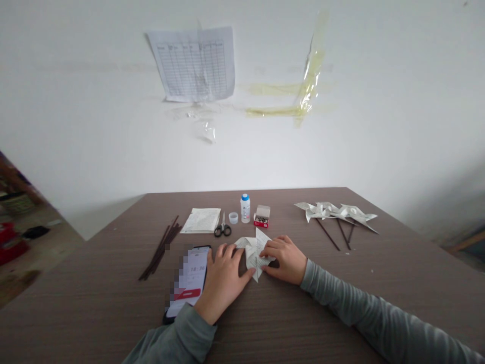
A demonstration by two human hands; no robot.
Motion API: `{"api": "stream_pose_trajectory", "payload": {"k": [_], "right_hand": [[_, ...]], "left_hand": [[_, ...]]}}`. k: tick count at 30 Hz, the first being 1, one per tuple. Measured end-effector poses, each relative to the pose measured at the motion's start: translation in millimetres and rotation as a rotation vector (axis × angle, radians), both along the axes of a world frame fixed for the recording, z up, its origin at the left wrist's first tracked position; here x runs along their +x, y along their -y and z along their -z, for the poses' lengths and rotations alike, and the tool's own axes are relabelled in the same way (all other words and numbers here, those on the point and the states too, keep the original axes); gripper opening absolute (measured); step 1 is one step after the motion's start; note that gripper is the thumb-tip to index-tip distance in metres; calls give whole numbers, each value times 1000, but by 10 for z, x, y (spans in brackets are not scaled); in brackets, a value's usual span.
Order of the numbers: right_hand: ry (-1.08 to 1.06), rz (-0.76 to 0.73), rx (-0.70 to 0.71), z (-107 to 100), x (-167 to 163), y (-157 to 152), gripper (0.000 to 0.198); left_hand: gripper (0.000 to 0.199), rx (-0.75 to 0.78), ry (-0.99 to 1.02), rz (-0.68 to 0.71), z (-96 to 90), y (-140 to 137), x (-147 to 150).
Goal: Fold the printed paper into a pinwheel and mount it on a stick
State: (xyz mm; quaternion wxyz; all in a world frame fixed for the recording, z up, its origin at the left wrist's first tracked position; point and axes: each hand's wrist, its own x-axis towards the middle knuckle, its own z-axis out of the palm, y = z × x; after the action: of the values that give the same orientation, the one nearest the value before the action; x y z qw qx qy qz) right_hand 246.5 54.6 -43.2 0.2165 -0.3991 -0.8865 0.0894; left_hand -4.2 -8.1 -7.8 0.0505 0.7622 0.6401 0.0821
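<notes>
The paper pinwheel [251,251] is fanning out pointed, print-covered blades [261,239]; the left hand [223,275] is touching it, fingers spread; the right hand [285,259] is curling over, pinch unclear.

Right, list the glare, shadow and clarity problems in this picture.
Head view: bright glints on the wall tape; head view: soft shadow beneath the right hand; head view: print on the paper pinwheel too small to read; head view: blocky pixelation along the phone's left edge.
</notes>
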Motion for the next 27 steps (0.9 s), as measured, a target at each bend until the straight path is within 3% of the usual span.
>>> {"api": "stream_pose_trajectory", "payload": {"k": [11,21,27], "right_hand": [[-26,-18,16,31,73,-5,42],[-107,-1,-39,67,109,-32,21],[-147,41,-87,161,128,-64,17]], "left_hand": [[55,-21,-9,-23,-54,14,27],[58,-3,34,-6,11,-9,3],[71,-56,73,19,-18,1,17]]}}
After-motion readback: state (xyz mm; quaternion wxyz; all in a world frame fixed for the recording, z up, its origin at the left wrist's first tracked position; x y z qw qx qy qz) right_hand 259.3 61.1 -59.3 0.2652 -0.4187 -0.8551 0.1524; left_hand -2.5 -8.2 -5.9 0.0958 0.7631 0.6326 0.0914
